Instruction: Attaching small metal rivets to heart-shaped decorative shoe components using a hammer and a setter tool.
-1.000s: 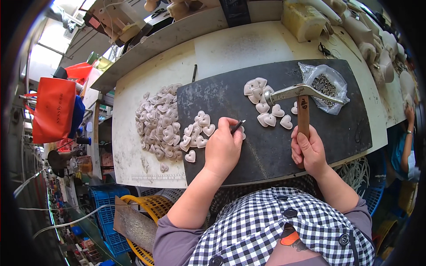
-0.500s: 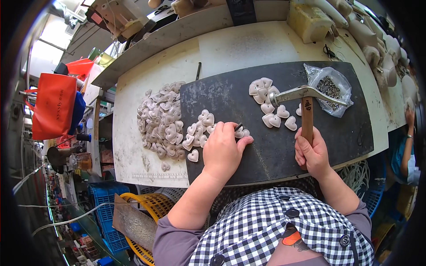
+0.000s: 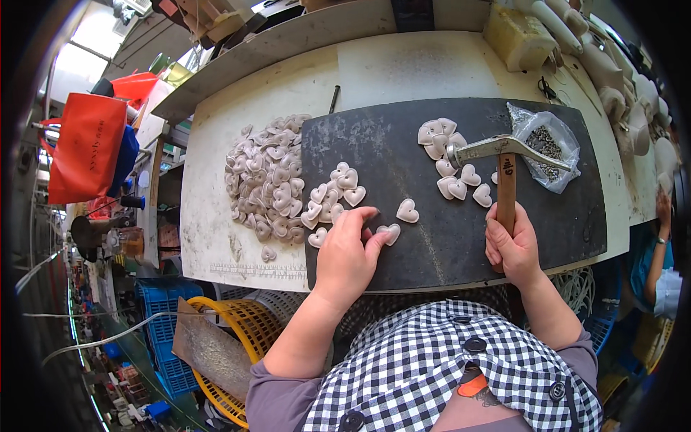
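Note:
My left hand (image 3: 347, 253) rests on a dark mat (image 3: 432, 237), its fingertips pinching a pale heart-shaped piece (image 3: 389, 233) together with a thin dark tool. A second heart piece (image 3: 407, 210) lies just beyond the fingers. My right hand (image 3: 512, 245) grips the wooden handle of a hammer (image 3: 504, 162), whose metal head hangs over a cluster of heart pieces (image 3: 450, 160) at the mat's far right. Another group of heart pieces (image 3: 335, 198) lies on the mat's left side.
A large heap of heart pieces (image 3: 266, 180) covers the white bench (image 3: 403, 68) left of the mat. A clear bag of small metal bits (image 3: 548, 147) lies at the mat's right. A yellow basket (image 3: 237, 338) and blue crates (image 3: 162, 331) stand below. Another person's arm (image 3: 658, 237) shows at right.
My left hand has slid toward me and slightly right across the mat onto a heart piece. The hammer stays raised in my right hand, almost where it was.

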